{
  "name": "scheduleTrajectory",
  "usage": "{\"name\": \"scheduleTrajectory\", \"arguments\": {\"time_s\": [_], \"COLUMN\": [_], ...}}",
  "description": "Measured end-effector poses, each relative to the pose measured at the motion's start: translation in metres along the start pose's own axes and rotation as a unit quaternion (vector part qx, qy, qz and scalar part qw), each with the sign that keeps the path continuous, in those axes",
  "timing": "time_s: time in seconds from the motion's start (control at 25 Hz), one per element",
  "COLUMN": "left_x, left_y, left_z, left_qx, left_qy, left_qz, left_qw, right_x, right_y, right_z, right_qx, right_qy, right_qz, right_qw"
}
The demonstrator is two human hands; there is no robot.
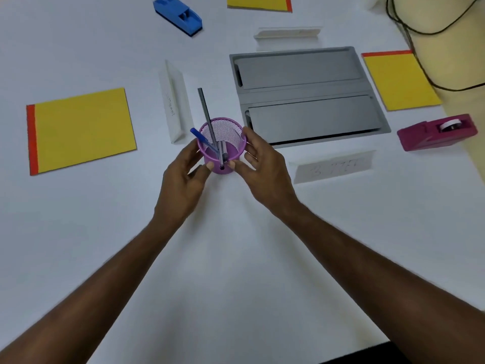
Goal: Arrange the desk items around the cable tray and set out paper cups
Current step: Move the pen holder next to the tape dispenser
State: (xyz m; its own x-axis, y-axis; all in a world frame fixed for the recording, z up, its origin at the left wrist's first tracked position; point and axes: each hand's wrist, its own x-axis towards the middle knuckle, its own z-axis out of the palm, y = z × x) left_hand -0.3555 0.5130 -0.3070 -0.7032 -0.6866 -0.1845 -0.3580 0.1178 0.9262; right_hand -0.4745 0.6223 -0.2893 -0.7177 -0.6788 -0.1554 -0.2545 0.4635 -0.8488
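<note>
A purple mesh pen holder [228, 151] stands on the white table just left of the front corner of the grey cable tray [301, 97]. It holds a grey pen [205, 109], a blue pen [197, 134] and another short one. My left hand [181, 182] cups its left side, with the thumb on the base. The fingers of my right hand [265, 166] wrap the right side, and its thumb sits near the rim. No paper cups are in view.
Three yellow notepads lie at the left [81, 130], far top [258, 2] and right [401, 80]. White name tents sit left [174, 101], behind [287, 34] and in front [333, 166] of the tray. A blue dispenser [178, 15], a magenta tape dispenser [437, 132] and black cables [420, 30] are also here.
</note>
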Motion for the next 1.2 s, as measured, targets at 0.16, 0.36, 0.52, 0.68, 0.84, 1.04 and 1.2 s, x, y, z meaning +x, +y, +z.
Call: {"name": "scheduleTrajectory", "arguments": {"time_s": [0.16, 0.36, 0.52, 0.68, 0.84, 1.04, 1.2], "left_x": [-0.009, -0.018, -0.016, -0.020, -0.021, -0.007, 0.013], "left_y": [0.022, 0.073, 0.115, 0.151, 0.168, 0.171, 0.176], "left_z": [0.018, 0.083, 0.160, 0.248, 0.333, 0.405, 0.447], "left_qx": [-0.028, -0.027, -0.006, -0.003, 0.014, 0.034, 0.062], "left_qy": [0.019, -0.031, -0.088, -0.171, -0.236, -0.288, -0.321], "left_qz": [0.080, 0.122, 0.171, 0.188, 0.184, 0.174, 0.159], "left_qw": [0.996, 0.992, 0.981, 0.967, 0.954, 0.941, 0.932], "right_x": [-0.021, -0.054, -0.080, -0.103, -0.110, -0.092, -0.072], "right_y": [-0.005, 0.011, 0.038, 0.079, 0.132, 0.188, 0.227], "right_z": [-0.034, -0.118, -0.191, -0.264, -0.325, -0.373, -0.398], "right_qx": [0.039, 0.056, 0.047, 0.061, 0.072, 0.036, 0.004], "right_qy": [0.037, 0.096, 0.166, 0.239, 0.280, 0.298, 0.299], "right_qz": [-0.011, 0.018, 0.048, 0.095, 0.147, 0.176, 0.181], "right_qw": [0.998, 0.994, 0.984, 0.964, 0.946, 0.937, 0.937]}}
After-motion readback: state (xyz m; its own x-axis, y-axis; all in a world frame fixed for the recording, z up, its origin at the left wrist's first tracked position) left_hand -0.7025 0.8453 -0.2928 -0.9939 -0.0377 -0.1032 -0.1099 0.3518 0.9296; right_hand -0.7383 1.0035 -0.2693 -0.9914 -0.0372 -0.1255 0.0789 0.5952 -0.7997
